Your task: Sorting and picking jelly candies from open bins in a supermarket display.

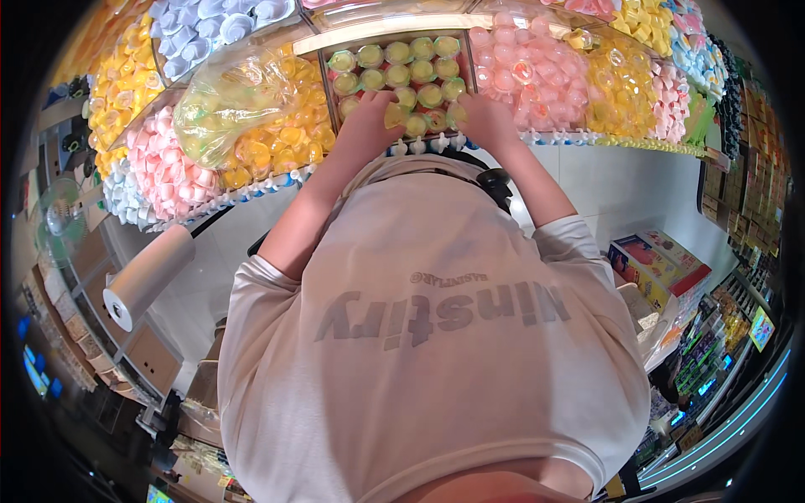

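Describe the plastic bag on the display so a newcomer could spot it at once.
Find the large compartmented display across the top of the view. Left of the person's left hand, small yellow cups fill one compartment, and the plastic bag lies over part of them. It is one big, crinkled, clear greenish bag among small, separate pieces.

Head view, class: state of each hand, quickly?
Left hand: partly curled at a green cup; grip unclear.
Right hand: partly curled at another green cup; grip unclear.
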Available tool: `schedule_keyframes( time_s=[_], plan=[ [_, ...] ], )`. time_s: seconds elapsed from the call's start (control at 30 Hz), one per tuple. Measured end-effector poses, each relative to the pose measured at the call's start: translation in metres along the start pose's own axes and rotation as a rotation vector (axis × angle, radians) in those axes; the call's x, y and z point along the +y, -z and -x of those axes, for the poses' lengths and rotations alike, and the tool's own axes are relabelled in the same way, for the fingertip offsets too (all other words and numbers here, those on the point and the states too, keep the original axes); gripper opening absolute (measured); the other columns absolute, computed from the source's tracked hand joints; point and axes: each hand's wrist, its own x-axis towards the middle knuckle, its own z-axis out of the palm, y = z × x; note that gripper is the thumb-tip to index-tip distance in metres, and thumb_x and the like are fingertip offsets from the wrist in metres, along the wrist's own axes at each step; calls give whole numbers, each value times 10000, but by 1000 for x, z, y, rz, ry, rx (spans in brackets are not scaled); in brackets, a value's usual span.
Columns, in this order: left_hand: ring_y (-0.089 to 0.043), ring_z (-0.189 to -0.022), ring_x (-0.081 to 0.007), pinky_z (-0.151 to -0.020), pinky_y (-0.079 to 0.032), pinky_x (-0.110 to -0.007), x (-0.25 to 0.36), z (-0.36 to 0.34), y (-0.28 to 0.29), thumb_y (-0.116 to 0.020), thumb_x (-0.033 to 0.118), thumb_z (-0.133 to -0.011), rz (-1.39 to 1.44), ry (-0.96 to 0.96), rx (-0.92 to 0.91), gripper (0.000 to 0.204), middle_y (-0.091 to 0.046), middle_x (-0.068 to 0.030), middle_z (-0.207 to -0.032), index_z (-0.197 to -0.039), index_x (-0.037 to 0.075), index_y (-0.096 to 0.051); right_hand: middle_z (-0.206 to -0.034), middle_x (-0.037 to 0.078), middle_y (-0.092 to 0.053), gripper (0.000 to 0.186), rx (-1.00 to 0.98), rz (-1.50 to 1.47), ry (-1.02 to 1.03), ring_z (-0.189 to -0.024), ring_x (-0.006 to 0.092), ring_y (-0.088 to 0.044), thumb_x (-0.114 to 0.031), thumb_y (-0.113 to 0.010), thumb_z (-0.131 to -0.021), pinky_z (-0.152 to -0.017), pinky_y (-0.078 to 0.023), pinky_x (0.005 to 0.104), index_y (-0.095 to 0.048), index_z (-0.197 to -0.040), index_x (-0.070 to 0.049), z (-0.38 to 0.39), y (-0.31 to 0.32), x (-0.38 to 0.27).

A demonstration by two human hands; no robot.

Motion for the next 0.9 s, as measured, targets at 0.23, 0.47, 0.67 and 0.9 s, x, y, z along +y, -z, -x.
schedule_keyframes(
  time_s=[0.23, 0.47, 0.67, 0.9],
  plan=[
    [-662, -971, -406, -819, -551, -486, 22, -50, -66, -756, 115, -798, -169, -162, -299, 398, -584, -201, -1136, -1150, 36, -589, -857, 119, -717, 127, -116, 226, 147, -791, 327, -730, -72, -599, -848, -649, -584, 440, -686, -940, -63, -9, -36, 17],
    [-691, -933, -397, -790, -575, -480, 19, -71, -108, -693, 87, -821, -300, -189, -367, 258, -625, -218, -1059, -1069, 33, -647, -858, 160, -676, 133, -79, 266, 233, -783, 347, -710, -85, -582, -836, -649, -565, 457, -692, -882, -28, -4, -56, 34],
    [-684, -955, -399, -808, -570, -478, 7, -79, -125, -695, 85, -817, -294, -183, -401, 273, -637, -216, -1075, -1077, 24, -642, -858, 172, -675, 138, -65, 222, 186, -782, 350, -706, -83, -581, -825, -656, -560, 466, -698, -867, -22, -5, -55, 33],
    [-686, -961, -383, -817, -569, -471, 7, -81, -119, -716, 157, -823, -384, -167, -506, 315, -666, -193, -1065, -1108, 39, -650, -859, 178, -671, 142, -92, 141, 112, -807, 365, -697, -97, -566, -845, -687, -554, 472, -685, -851, -19, -5, -49, 37]
  ],
)
